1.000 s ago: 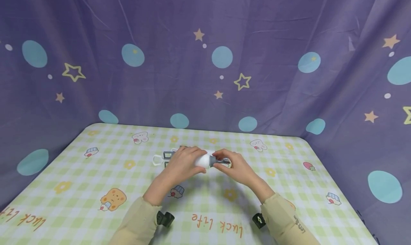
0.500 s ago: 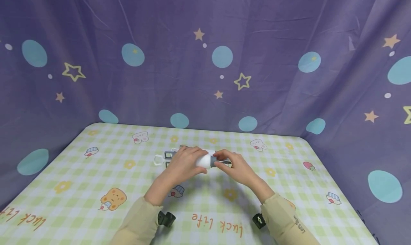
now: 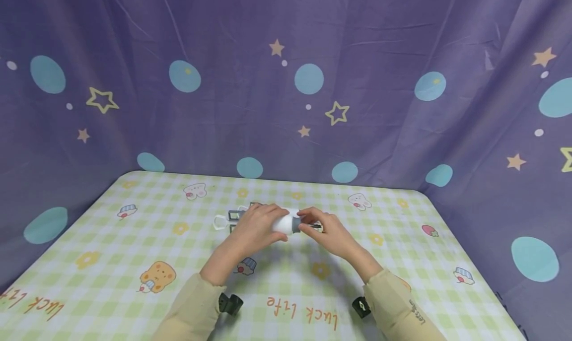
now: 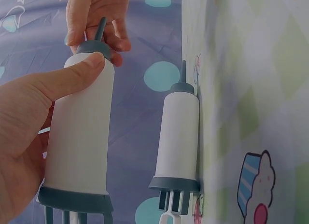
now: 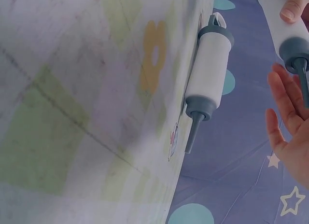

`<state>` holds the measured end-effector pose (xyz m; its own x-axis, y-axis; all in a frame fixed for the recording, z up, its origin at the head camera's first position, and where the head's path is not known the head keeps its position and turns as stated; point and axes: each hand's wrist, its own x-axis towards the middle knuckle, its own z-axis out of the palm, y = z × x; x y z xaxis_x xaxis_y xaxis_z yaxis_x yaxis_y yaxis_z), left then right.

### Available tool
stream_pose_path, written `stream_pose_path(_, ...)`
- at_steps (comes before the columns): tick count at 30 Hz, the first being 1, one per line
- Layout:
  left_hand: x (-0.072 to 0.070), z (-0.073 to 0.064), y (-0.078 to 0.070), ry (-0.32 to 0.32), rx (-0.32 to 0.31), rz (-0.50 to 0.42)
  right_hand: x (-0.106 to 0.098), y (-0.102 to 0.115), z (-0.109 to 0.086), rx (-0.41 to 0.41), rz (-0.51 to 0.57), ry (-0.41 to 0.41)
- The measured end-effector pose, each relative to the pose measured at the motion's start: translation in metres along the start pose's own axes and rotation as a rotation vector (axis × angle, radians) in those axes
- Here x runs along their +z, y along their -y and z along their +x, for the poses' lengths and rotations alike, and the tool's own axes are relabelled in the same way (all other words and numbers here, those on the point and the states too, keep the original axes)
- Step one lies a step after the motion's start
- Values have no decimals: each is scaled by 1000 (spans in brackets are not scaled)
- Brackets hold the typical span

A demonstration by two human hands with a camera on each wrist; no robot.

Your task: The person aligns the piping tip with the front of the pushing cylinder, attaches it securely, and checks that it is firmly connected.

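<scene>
My left hand (image 3: 256, 228) grips the white barrel of a large syringe (image 4: 83, 127) held level above the table, its thumb lying along the barrel near the front. A slim grey nozzle juts from the syringe's grey end cap (image 5: 294, 50). At the other end are grey grips and a white ring handle (image 3: 220, 222). My right hand (image 3: 328, 232) is at the cap, thumb and index fingertip on opposite sides of it; the other fingers extend past the nozzle in the right wrist view. A second, matching syringe (image 4: 178, 132) lies on the table behind, mostly covered by my hands in the head view.
The table wears a green and white checked cloth (image 3: 178, 251) printed with flowers, cakes and lettering. Purple curtains (image 3: 250, 107) with blue dots and stars rise along its back and sides.
The right fingertips have shifted slightly at the cap, and a bit less of the nozzle shows past them. The left hand and the syringe stay almost in place.
</scene>
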<state>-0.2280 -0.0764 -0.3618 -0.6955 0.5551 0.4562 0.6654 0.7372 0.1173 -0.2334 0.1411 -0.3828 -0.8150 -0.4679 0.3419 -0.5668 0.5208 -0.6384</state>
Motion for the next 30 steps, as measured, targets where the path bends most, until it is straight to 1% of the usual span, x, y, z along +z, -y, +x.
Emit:
stream_pose_path(6, -2, 1, 2, -19, 15, 21, -2, 1, 1, -27, 10, -38)
stream_pose_path(12, -2, 0, 0, 8, 12, 8, -1, 1, 1, -91, 15, -50)
stream_pose_path(15, -1, 0, 0, 8, 11, 19, 0, 2, 1, -102, 17, -50)
stream_pose_path(17, 0, 1, 0, 2, 16, 18, -1, 7, 0, -92, 21, -47)
stream_pose_path(23, 1, 0, 1, -9, 25, 19, -8, 35, -5, -62, 29, -37)
stream_pose_path(30, -1, -2, 0, 6, 7, 14, -7, 37, -4, -21, 38, -13)
